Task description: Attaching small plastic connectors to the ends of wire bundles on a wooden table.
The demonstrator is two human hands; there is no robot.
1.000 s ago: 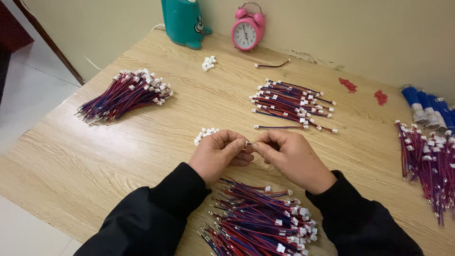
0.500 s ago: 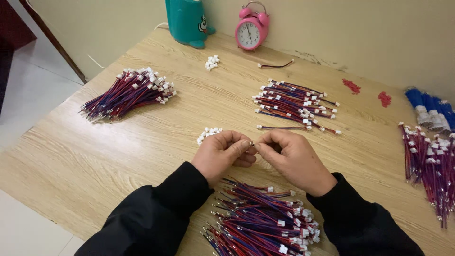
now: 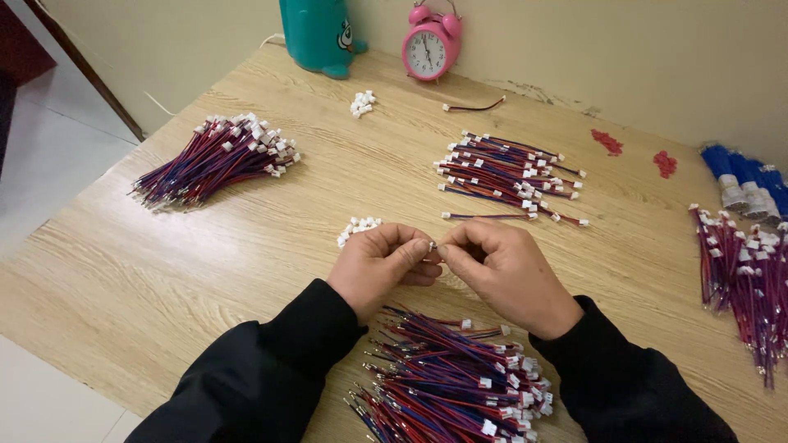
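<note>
Both hands are meeting just below the middle of the view, fingertips pressed together over a tiny white connector (image 3: 432, 244). The left hand (image 3: 382, 264) is pinching that small piece between thumb and forefinger, its other fingers curled under; the right hand (image 3: 505, 271) is closing in from 3 o'clock, thumb and forefinger pinched against the same spot. What the right fingers are gripping is too small to tell, though a thin wire seems to be running under the palm.

Compared with the earlier frames, the hands are staying in nearly the same pose and place, fingertips still joined; only the camera is shifting slightly, so the table (image 3: 164, 271) sits a touch differently in view. None of the bundles is changing position.

A small heap of loose white connectors (image 3: 358, 229) is lying at 11 o'clock from the left hand, just beside it. A pile of red and blue wires (image 3: 451, 377) is resting at 6 o'clock, between the black sleeves. Another wire bundle (image 3: 215, 160) is lying at 10 o'clock, well apart, and a spread bundle (image 3: 509, 176) at 12 o'clock. More wires (image 3: 743, 283) are lying at 3 o'clock by the table edge. A pink alarm clock (image 3: 430, 47) and a teal container (image 3: 320, 33) are standing at the far edge.
</note>
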